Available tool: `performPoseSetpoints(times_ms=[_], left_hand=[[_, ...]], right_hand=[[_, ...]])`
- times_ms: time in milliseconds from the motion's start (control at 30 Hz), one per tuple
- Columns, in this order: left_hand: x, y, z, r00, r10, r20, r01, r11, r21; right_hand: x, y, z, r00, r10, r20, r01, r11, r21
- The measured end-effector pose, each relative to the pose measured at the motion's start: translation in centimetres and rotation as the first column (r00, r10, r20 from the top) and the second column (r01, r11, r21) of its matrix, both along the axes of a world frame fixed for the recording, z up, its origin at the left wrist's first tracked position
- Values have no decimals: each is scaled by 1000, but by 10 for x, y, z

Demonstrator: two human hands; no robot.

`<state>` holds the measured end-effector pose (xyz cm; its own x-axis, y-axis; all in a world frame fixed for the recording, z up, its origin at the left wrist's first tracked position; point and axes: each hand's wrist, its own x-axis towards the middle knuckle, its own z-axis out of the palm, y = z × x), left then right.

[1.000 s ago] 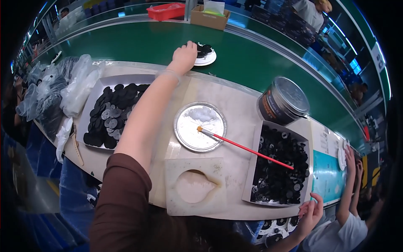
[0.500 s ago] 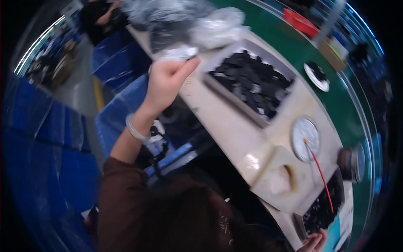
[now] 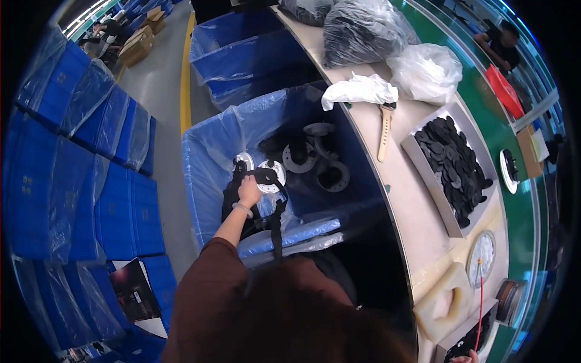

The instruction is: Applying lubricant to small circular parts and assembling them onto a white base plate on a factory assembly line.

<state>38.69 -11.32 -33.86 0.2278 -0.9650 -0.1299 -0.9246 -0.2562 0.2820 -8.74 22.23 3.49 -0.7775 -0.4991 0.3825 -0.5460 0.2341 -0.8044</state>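
Observation:
My left hand (image 3: 249, 192) reaches down into a plastic-lined blue bin (image 3: 200, 175), its fingers closed on a black strap-like piece (image 3: 264, 175). Beside it lies a white round part with a ring of holes (image 3: 272, 185), partly covered by the black piece. More round parts (image 3: 333, 175), white and dark, lie deeper in the bin. Only some fingers of my right hand (image 3: 465, 359) show at the lower right edge, by a tray of small black pieces (image 3: 445, 351). A thin red stick (image 3: 480, 302) ends close to them; whether they grip anything is hidden.
On the bench (image 3: 417, 236) stand a box of black oval pieces (image 3: 451, 172), a wristwatch (image 3: 385, 133), a crumpled white cloth or bag (image 3: 360, 91), plastic bags (image 3: 423, 72), a round dish (image 3: 482, 251) and a yellowish block (image 3: 445, 299). Stacked blue bins (image 3: 78, 199) line the left.
My left hand has gone from above the bench edge down into the blue bin and closed on the black piece. The view has swung left, showing more of the bin.

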Motion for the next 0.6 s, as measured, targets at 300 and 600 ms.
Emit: performPoseSetpoints(times_ms=[300,600], left_hand=[[-3,-62,-20,979,-91,184,61,985,159],[30,-108,-54,650,-566,508,185,765,616]], right_hand=[[5,19,8,992,-113,54,99,974,204],[-10,50,24,994,-62,-91,92,921,379]])
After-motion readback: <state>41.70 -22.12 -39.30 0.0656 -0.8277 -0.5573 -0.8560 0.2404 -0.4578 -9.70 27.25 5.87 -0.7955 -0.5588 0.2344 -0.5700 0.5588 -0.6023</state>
